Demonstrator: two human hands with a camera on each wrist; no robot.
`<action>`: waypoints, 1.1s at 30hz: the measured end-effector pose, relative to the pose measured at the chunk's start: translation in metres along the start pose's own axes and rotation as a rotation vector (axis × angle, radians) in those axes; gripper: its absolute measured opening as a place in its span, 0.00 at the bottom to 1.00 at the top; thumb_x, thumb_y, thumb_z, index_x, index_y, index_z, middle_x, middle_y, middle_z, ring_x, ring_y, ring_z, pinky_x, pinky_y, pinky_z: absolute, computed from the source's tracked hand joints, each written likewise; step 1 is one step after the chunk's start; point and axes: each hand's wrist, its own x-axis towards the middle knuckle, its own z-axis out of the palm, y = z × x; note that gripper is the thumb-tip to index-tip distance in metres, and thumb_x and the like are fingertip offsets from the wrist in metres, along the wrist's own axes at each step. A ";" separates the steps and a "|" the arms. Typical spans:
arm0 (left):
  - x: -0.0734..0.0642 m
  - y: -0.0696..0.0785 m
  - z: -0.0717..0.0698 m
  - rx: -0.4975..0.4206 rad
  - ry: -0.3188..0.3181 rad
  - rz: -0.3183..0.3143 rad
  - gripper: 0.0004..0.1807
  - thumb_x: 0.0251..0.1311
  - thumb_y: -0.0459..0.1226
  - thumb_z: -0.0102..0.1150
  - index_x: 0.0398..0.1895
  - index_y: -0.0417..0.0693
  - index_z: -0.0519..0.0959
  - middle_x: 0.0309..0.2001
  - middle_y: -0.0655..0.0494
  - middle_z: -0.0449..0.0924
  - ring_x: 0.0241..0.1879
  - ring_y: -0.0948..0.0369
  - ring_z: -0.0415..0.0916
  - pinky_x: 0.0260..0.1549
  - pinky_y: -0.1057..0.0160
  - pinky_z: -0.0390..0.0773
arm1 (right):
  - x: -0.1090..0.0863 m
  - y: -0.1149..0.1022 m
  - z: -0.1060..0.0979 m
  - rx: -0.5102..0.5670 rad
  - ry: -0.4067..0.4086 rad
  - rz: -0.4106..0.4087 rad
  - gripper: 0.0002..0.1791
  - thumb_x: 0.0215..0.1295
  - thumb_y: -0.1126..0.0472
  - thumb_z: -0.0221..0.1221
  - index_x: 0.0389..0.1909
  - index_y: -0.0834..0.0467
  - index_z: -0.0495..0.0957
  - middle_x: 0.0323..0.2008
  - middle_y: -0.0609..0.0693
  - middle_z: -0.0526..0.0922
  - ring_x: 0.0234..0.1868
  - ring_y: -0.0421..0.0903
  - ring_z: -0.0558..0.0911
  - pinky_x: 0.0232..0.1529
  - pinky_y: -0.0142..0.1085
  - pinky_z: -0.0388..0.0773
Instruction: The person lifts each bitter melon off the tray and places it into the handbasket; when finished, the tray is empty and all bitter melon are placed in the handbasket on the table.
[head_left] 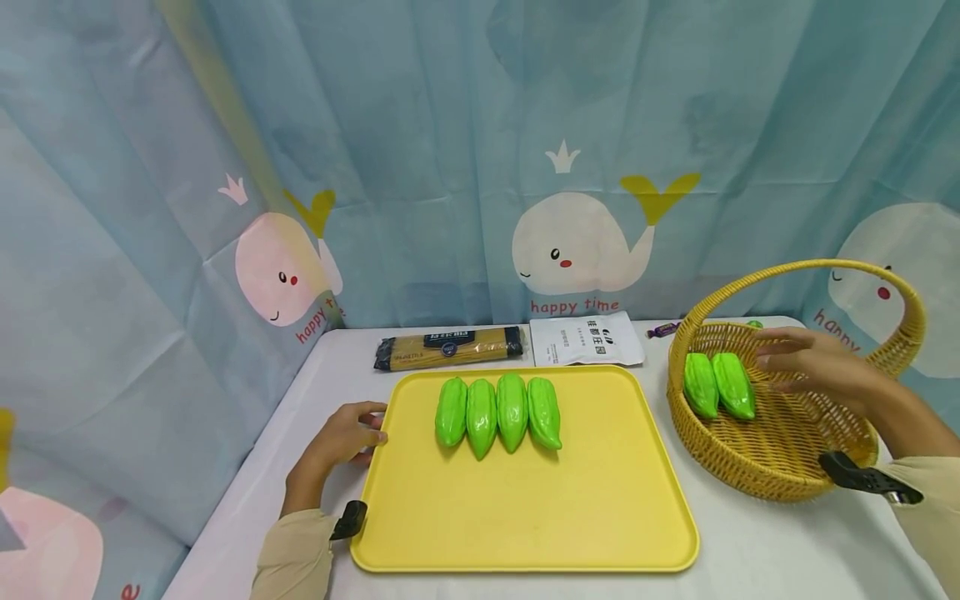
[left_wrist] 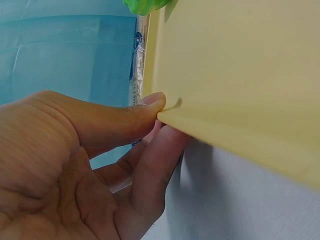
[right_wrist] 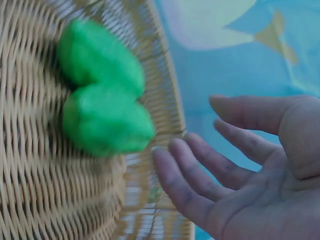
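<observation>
My left hand pinches the left rim of a yellow tray; in the left wrist view the thumb lies on top of the rim and fingers are beneath it. Several glossy green ridged vegetables, pointed at one end, lie side by side toward the tray's far edge. Two more green ridged vegetables rest together inside a wicker basket to the right. Over that basket is my right hand, holding nothing, its fingers spread and slightly bent beside the two vegetables.
Behind the tray lie a pack of spaghetti and a white pouch. A purple-wrapped sweet sits beyond the basket's left side. The basket's tall handle arches above it. A whale-print curtain hangs behind the table.
</observation>
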 end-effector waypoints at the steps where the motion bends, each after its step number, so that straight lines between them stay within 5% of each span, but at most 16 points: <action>1: 0.000 0.000 0.000 -0.006 0.000 0.002 0.32 0.66 0.31 0.67 0.73 0.36 0.73 0.56 0.39 0.78 0.36 0.56 0.78 0.31 0.60 0.85 | -0.002 -0.002 0.000 0.023 0.025 -0.012 0.33 0.83 0.55 0.55 0.80 0.63 0.58 0.59 0.51 0.82 0.52 0.35 0.84 0.51 0.46 0.87; 4: 0.000 -0.001 0.000 -0.017 -0.001 0.008 0.32 0.66 0.31 0.67 0.73 0.35 0.72 0.55 0.39 0.78 0.35 0.57 0.79 0.31 0.60 0.85 | -0.010 -0.008 0.003 0.113 0.076 -0.044 0.22 0.81 0.55 0.57 0.71 0.49 0.69 0.48 0.28 0.80 0.47 0.25 0.82 0.47 0.39 0.88; 7: 0.000 -0.001 0.001 -0.023 0.001 0.006 0.32 0.66 0.30 0.66 0.74 0.34 0.72 0.56 0.38 0.79 0.35 0.57 0.79 0.31 0.60 0.85 | -0.018 -0.015 0.011 0.158 0.102 -0.082 0.17 0.81 0.56 0.59 0.64 0.42 0.71 0.47 0.23 0.81 0.48 0.26 0.83 0.45 0.35 0.87; 17: 0.000 0.001 0.001 -0.016 0.001 -0.004 0.32 0.67 0.30 0.66 0.74 0.36 0.72 0.57 0.38 0.79 0.35 0.57 0.80 0.31 0.59 0.85 | -0.042 -0.038 0.042 0.158 0.095 -0.150 0.19 0.81 0.57 0.58 0.68 0.46 0.73 0.51 0.28 0.85 0.49 0.34 0.85 0.45 0.36 0.87; 24: 0.001 -0.001 0.000 -0.012 -0.003 0.018 0.32 0.67 0.30 0.66 0.74 0.36 0.72 0.56 0.38 0.79 0.34 0.57 0.80 0.31 0.59 0.85 | -0.050 -0.051 0.068 0.182 -0.006 -0.208 0.16 0.80 0.62 0.58 0.64 0.48 0.78 0.50 0.42 0.89 0.45 0.46 0.86 0.41 0.41 0.87; 33: 0.000 0.000 0.001 -0.014 0.002 0.014 0.32 0.66 0.30 0.66 0.74 0.36 0.73 0.57 0.37 0.79 0.34 0.57 0.80 0.31 0.59 0.85 | -0.046 -0.072 0.099 0.186 -0.131 -0.174 0.23 0.79 0.56 0.59 0.68 0.63 0.74 0.54 0.45 0.87 0.50 0.49 0.85 0.44 0.42 0.86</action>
